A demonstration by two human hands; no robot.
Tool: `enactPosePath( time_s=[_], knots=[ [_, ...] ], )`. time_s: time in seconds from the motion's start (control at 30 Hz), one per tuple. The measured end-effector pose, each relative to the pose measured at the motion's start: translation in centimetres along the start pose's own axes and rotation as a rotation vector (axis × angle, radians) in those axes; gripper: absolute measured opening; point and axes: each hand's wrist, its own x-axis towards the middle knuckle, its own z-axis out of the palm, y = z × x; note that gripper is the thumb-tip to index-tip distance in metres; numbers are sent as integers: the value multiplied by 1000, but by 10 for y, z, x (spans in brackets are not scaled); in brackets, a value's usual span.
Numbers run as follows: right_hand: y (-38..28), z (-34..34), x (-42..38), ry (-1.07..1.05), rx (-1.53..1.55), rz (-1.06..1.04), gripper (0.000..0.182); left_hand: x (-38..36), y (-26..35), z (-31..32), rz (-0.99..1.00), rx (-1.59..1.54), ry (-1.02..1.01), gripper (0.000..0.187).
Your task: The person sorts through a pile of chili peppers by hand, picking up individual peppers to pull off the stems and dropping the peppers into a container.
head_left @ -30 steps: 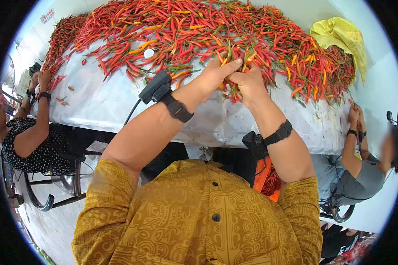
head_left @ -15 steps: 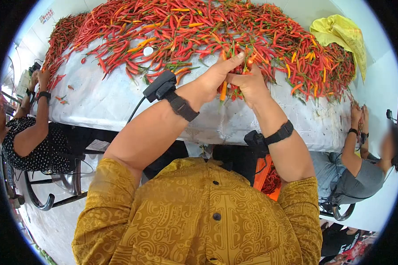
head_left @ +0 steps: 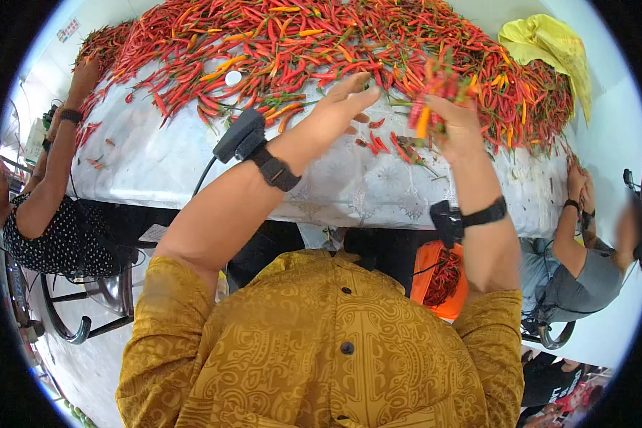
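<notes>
My right hand [head_left: 458, 128] is closed round a bunch of chili peppers [head_left: 435, 107], red with some orange and green, slightly blurred by motion. To its left, my left hand [head_left: 339, 110] hangs over the table's front part with its fingers apart, holding nothing. Beyond both hands spreads a big heap of red chili peppers [head_left: 292, 50] with orange ones and green stems mixed in. A few loose red pepper pieces [head_left: 375, 143] lie on the pale cloth between my hands.
A pale patterned cloth [head_left: 264, 203] covers the table. On it sit a white round disc [head_left: 233, 78] and a yellow sack [head_left: 546, 50]. An orange container [head_left: 424, 274] of red peppers stands below the table edge. People work at the left [head_left: 64, 228] and right [head_left: 578, 274] ends.
My hands have come apart. The right one has moved to the right with the pepper bunch, and the left has let go and shifted left. The left person's hand reaches farther up the heap.
</notes>
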Motion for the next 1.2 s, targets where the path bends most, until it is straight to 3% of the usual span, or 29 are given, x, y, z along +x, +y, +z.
enactPosePath(
  time_s=[0.03, 0.07, 0.13, 0.23, 0.4, 0.47, 0.5, 0.57, 0.7, 0.77, 0.97, 1.1, 1.13, 1.17, 1.2],
  knots=[
    [-11, -6, -8, 24, 41, -38, 31, 1, -10, -7, 79, 110, 35, 61],
    [-22, -14, -20, 47, 80, -78, 31, 3, -23, -16, 77, 108, 33, 61],
    [-27, -63, -28, 105, -8, -125, 31, 6, -46, -32, 297, 272, 120, 43],
    [-39, -135, -62, 205, -103, -120, 32, 1, -42, -38, 145, 138, 184, 35],
    [-35, -227, -141, 559, -168, -124, 37, 3, -46, -33, 210, 227, 218, 29],
    [-15, -262, -171, 773, -343, -191, 26, 4, -50, -31, 335, 316, 236, 25],
    [-7, -283, -188, 777, -347, -188, 26, 4, -51, -31, 331, 313, 232, 25],
    [8, -322, -223, 804, -570, -71, 27, 4, -51, -30, 379, 308, 228, 24],
    [41, -361, -273, 848, -716, 13, 28, 4, -51, -31, 366, 337, 238, 24],
    [58, -397, -293, 717, -875, 316, 44, 4, -50, -31, 369, 349, 238, 24],
    [67, -406, -286, 630, -1420, 525, 60, 3, -52, -32, 375, 381, 231, 22],
    [32, -355, -237, 563, -1538, 424, 53, 2, -52, -30, 421, 407, 242, 22],
    [32, -351, -228, 622, -1626, 350, 40, 2, -52, -30, 428, 391, 244, 22],
    [27, -347, -220, 619, -1629, 347, 40, 2, -51, -29, 435, 375, 246, 23],
    [17, -338, -208, 710, -1571, 211, 37, 1, -51, -29, 437, 373, 252, 23]
  ],
)
